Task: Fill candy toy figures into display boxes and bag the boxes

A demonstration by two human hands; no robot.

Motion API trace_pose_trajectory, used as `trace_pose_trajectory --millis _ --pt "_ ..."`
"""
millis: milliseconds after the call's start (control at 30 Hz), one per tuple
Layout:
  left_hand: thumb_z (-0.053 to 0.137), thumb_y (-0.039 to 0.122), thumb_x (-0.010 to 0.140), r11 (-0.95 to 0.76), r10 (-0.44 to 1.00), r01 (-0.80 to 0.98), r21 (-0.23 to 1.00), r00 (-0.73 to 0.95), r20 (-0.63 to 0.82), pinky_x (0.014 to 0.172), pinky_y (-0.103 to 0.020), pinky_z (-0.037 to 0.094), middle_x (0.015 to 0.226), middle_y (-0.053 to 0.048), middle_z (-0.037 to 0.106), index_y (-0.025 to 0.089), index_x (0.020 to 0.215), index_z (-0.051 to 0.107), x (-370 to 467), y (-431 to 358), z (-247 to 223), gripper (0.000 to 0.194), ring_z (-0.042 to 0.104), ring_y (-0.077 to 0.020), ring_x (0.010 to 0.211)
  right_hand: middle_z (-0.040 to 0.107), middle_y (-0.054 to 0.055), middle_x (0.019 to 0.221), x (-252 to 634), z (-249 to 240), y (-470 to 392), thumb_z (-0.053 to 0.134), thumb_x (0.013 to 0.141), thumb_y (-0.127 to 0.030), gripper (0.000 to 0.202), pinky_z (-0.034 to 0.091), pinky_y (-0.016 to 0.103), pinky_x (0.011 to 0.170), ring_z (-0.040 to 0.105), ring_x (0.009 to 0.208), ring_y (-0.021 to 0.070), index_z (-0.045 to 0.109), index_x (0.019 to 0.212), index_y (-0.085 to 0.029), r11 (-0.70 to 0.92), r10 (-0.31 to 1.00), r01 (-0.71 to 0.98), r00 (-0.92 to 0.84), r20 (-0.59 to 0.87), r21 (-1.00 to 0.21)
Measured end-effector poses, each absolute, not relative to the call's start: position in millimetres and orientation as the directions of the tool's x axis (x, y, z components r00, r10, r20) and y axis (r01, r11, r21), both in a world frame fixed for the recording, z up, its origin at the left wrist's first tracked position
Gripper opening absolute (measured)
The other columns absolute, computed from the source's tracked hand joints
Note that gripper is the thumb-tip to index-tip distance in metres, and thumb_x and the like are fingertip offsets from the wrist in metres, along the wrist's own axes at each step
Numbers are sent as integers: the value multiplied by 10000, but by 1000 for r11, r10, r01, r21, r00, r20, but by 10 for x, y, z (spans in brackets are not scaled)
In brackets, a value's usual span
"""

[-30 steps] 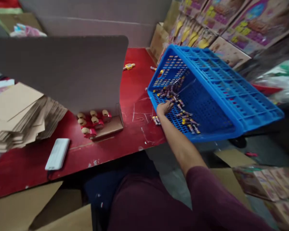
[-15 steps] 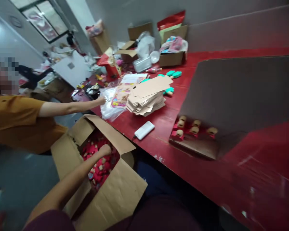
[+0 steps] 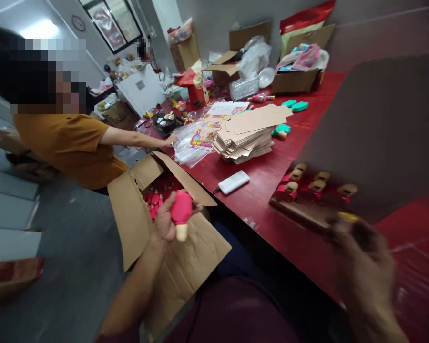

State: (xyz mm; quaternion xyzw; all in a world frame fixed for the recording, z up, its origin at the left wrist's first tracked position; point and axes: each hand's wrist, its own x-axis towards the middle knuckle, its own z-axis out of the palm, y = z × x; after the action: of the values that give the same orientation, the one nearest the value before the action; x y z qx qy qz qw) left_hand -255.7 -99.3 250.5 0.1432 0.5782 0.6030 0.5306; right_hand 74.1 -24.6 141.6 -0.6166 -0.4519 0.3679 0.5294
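My left hand (image 3: 165, 220) is closed around a bright pink-red piece (image 3: 182, 207) with a cream-coloured stub pointing down, held above the open cardboard box (image 3: 195, 247). More red pieces (image 3: 156, 197) lie heaped inside that box. At the right, over the table's front edge, my right hand (image 3: 366, 262) is blurred, its fingers curled around a small yellow-edged thing (image 3: 347, 217) too smeared to name. Just beyond it, several red pieces with cream ends (image 3: 292, 188) stand in rows on the front part of a dark brown board (image 3: 346, 114).
On the red table (image 3: 236, 209) are a white power bank (image 3: 234, 182), stacked cardboard sheets (image 3: 248, 136), plastic bags (image 3: 186, 147) and teal pieces (image 3: 299, 106). A person in a mustard shirt (image 3: 67, 143) stands left, one hand on the bags. Cartons (image 3: 296, 81) line the wall.
My left hand has come up out of the box with a pink-red piece. My right hand has entered view at the right. The view has swung left, and the co-worker's hand has opened on the bags.
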Motion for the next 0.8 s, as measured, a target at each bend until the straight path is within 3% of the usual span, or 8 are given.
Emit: trace_pose_trajectory --millis 67,133,200,267,433,800 --pt "703 527 738 308 865 -453 837 -234 -445 602 -336 561 765 -55 672 154 1031 583 -2257 -915 2381 489 677 -212 683 682 91 1057 601 1593 -296 694 798 -494 401 546 441 761 666 891 261 627 1135 -289 50 988 129 140 68 -990" --pt "779 485 677 395 892 -332 857 -84 -444 578 -299 536 775 -40 654 147 1035 573 -1998 -850 2302 533 646 -174 632 688 80 1040 496 1777 -287 667 835 -455 336 542 419 805 660 910 239 648 1109 -261 216 970 172 -155 190 -961" --pt "804 425 667 388 921 -110 915 4 -390 594 -260 508 806 -23 638 147 994 584 -1802 -808 2281 482 611 -137 642 680 84 1062 460 1921 -259 605 900 -376 276 540 380 816 653 947 222 643 1142 -249 399 866 188 -399 301 -898" --pt "777 390 707 289 951 143 947 72 -301 632 -233 477 821 -8 623 145 952 603 -1675 -784 2296 388 573 -112 679 672 91 1062 482 2005 -244 568 931 -304 266 541 355 808 648 957 212 620 1184 -240 526 763 176 -531 370 -832" --pt "702 392 773 80 931 527 846 264 -252 697 -250 435 814 5 628 150 994 638 -1549 -759 2350 334 534 -128 727 662 89 964 586 2032 -289 544 941 -263 208 546 322 694 635 839 199 593 1137 -216 617 652 181 -662 370 -766" --pt "678 364 788 -53 797 681 731 469 -380 576 -231 369 751 -7 621 148 925 628 -1552 -772 2396 261 532 -133 640 646 98 954 666 1949 -431 469 977 -223 228 554 318 706 630 834 188 512 1199 -186 723 453 74 -801 391 -687"
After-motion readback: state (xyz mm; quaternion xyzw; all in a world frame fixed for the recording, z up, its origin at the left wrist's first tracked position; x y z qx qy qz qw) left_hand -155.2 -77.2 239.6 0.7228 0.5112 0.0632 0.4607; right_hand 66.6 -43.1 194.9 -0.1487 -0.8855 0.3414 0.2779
